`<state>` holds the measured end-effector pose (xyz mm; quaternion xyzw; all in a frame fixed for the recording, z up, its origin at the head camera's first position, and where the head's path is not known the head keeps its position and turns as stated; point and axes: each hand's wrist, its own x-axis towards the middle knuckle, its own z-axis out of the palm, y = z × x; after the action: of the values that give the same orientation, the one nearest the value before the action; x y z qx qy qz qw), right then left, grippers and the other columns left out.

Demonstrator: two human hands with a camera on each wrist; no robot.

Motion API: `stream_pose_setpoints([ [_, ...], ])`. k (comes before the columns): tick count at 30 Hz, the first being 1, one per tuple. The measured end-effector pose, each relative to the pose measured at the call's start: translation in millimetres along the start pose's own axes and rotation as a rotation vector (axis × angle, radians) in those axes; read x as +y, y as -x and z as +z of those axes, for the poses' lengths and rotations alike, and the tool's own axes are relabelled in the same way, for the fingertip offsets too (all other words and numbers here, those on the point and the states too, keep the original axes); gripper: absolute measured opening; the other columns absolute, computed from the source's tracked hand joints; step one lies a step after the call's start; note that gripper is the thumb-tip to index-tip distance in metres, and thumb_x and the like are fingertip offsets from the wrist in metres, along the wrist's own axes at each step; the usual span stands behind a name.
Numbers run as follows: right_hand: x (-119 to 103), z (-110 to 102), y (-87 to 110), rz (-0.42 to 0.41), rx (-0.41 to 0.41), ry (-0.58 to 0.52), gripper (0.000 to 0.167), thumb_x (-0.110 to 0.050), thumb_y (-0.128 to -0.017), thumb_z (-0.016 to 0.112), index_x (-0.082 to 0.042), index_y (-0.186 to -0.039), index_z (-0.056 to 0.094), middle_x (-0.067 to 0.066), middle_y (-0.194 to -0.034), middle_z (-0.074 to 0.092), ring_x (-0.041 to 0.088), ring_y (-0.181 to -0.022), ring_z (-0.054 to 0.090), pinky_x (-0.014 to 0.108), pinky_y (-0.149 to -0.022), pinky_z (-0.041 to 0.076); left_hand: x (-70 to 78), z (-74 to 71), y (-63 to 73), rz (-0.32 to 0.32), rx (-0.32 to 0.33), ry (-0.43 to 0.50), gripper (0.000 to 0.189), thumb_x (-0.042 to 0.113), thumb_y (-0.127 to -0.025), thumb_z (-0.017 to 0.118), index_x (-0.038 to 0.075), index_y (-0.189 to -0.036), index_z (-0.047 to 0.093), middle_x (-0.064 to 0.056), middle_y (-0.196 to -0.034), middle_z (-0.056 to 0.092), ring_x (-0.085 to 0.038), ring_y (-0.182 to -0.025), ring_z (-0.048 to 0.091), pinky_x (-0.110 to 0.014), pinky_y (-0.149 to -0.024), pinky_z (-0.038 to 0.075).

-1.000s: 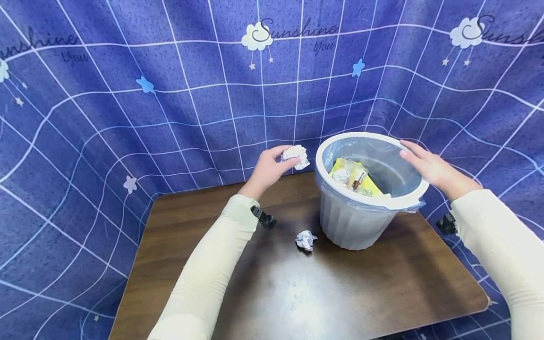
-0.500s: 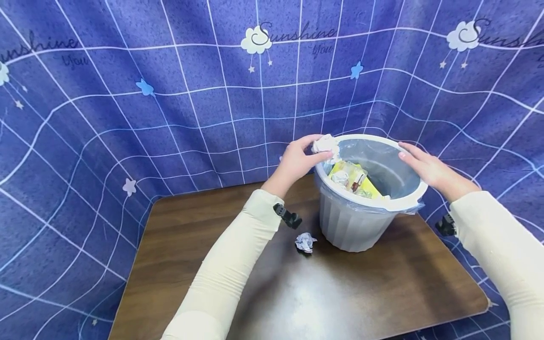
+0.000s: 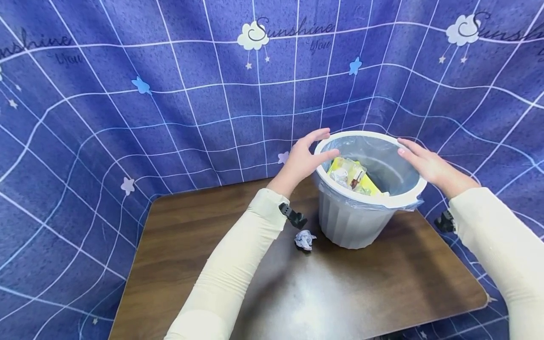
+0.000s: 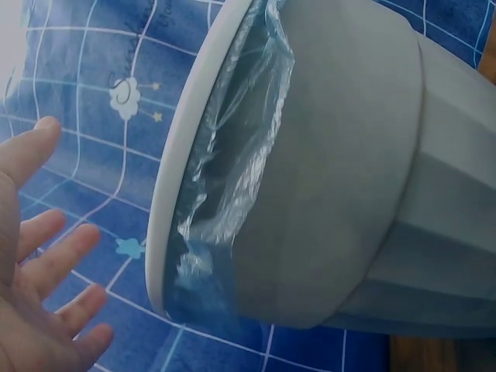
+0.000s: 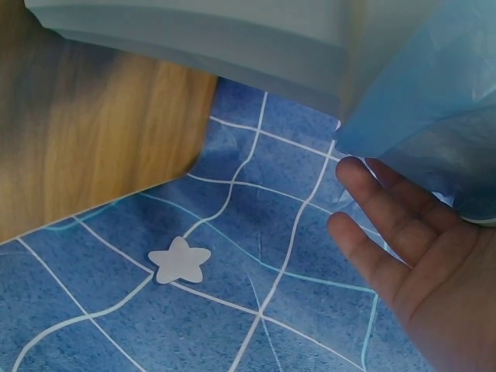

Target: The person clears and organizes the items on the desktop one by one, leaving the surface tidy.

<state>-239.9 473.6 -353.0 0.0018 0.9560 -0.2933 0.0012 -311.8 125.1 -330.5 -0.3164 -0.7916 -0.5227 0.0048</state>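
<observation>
A grey trash bin (image 3: 357, 222) with a white rim and a clear bluish liner stands on the table. Above its left rim is my left hand (image 3: 299, 160), thumb and fingers spread apart and holding nothing. The left wrist view shows that hand (image 4: 50, 287) beside the rim, palm visible. My right hand (image 3: 433, 165) rests at the right rim with extended fingers. In the right wrist view its fingers (image 5: 380, 225) lie loosely by the overhanging liner (image 5: 434, 101). Inside the bin are a yellow piece (image 3: 369, 185), crumpled white paper and clear wrapping.
A crumpled paper ball (image 3: 304, 240) lies on the brown wooden table (image 3: 204, 236), just left of the bin's base. A blue curtain (image 3: 191, 94) with white grid lines hangs behind and on both sides. The table's right corner (image 3: 480, 300) is near the right forearm.
My left hand carried a crumpled paper ball rightward to the bin's rim and let it go; its fingers are now spread. The right hand stayed at the rim.
</observation>
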Motion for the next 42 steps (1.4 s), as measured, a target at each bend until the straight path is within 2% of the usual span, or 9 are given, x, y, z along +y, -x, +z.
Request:
stream_pose_setpoints([
  [5,-1.1,-2.0,2.1,0.004,0.001,-0.001,0.071,-0.054,-0.107,0.023,-0.012,-0.163,0.012,0.030,-0.163,0.013,0.063,-0.142,0.014,0.074,-0.111,0.015,-8.2,-6.1,3.3,0.024,0.059,0.021,0.057,0.040,-0.091,0.076,0.024,-0.142,0.058,0.012,-0.134,0.065,-0.002,-0.137,0.043,-0.033,-0.117,0.031],
  [9,-0.9,-3.2,2.9,0.002,0.005,-0.008,0.071,-0.054,-0.107,0.024,-0.012,-0.163,0.012,0.030,-0.162,0.013,0.063,-0.142,0.014,0.074,-0.111,0.015,-21.6,-13.4,9.3,0.048,0.085,0.025,0.055,0.037,-0.092,0.075,0.022,-0.143,0.058,0.009,-0.136,0.064,-0.009,-0.132,0.049,-0.035,-0.114,0.037],
  [14,0.2,-3.4,3.2,0.005,0.001,0.003,0.071,-0.054,-0.107,0.022,-0.012,-0.163,0.011,0.031,-0.162,0.013,0.064,-0.141,0.014,0.074,-0.111,0.015,-50.4,-21.2,22.6,0.060,0.109,0.080,0.054,0.029,-0.094,0.073,0.017,-0.144,0.055,0.000,-0.140,0.061,-0.019,-0.130,0.053,-0.040,-0.112,0.040],
  [19,1.5,-2.7,4.5,0.014,-0.005,0.008,0.072,-0.055,-0.106,0.022,-0.012,-0.163,0.011,0.032,-0.162,0.013,0.064,-0.141,0.014,0.074,-0.110,0.016,-84.2,-20.2,39.1,0.029,0.126,0.186,0.055,0.019,-0.093,0.074,0.013,-0.144,0.054,-0.012,-0.141,0.059,-0.028,-0.123,0.059,-0.046,-0.106,0.046],
  [22,1.9,-2.0,5.5,0.017,-0.002,0.008,0.071,-0.055,-0.107,0.022,-0.012,-0.163,0.011,0.031,-0.162,0.013,0.064,-0.141,0.014,0.074,-0.110,0.016,-103.3,-15.1,50.0,-0.003,0.120,0.248,0.058,0.013,-0.092,0.075,0.010,-0.145,0.053,-0.016,-0.142,0.057,-0.033,-0.118,0.061,-0.045,-0.102,0.050],
  [27,0.2,-0.7,5.9,0.012,0.003,-0.003,0.071,-0.054,-0.107,0.023,-0.012,-0.163,0.012,0.031,-0.162,0.013,0.063,-0.142,0.014,0.074,-0.111,0.015,-132.0,-2.9,70.8,-0.067,0.105,0.256,0.066,0.010,-0.090,0.077,0.012,-0.149,0.048,-0.012,-0.148,0.051,-0.031,-0.118,0.060,-0.041,-0.102,0.050],
  [33,-1.7,0.3,4.5,0.005,0.003,-0.012,0.072,-0.055,-0.107,0.024,-0.011,-0.163,0.012,0.031,-0.162,0.013,0.062,-0.142,0.014,0.073,-0.112,0.015,-167.4,19.9,94.5,-0.099,0.079,0.252,0.071,0.012,-0.087,0.080,0.015,-0.150,0.046,-0.011,-0.147,0.051,-0.033,-0.120,0.059,-0.052,-0.104,0.047],
  [38,-2.7,0.9,2.7,0.001,0.006,-0.020,0.072,-0.056,-0.106,0.025,-0.013,-0.163,0.013,0.030,-0.163,0.013,0.061,-0.143,0.014,0.072,-0.112,0.015,-188.1,40.8,113.4,-0.119,0.021,0.236,0.076,0.014,-0.086,0.081,0.018,-0.152,0.043,-0.012,-0.149,0.048,-0.036,-0.125,0.055,-0.058,-0.104,0.044],
  [42,-3.1,0.8,2.8,0.001,0.004,-0.025,0.072,-0.055,-0.106,0.024,-0.013,-0.163,0.013,0.031,-0.162,0.013,0.061,-0.143,0.015,0.073,-0.112,0.015,-195.7,53.4,126.3,-0.146,-0.019,0.238,0.082,0.012,-0.086,0.081,0.017,-0.155,0.037,-0.014,-0.154,0.042,-0.044,-0.131,0.047,-0.062,-0.107,0.039],
])
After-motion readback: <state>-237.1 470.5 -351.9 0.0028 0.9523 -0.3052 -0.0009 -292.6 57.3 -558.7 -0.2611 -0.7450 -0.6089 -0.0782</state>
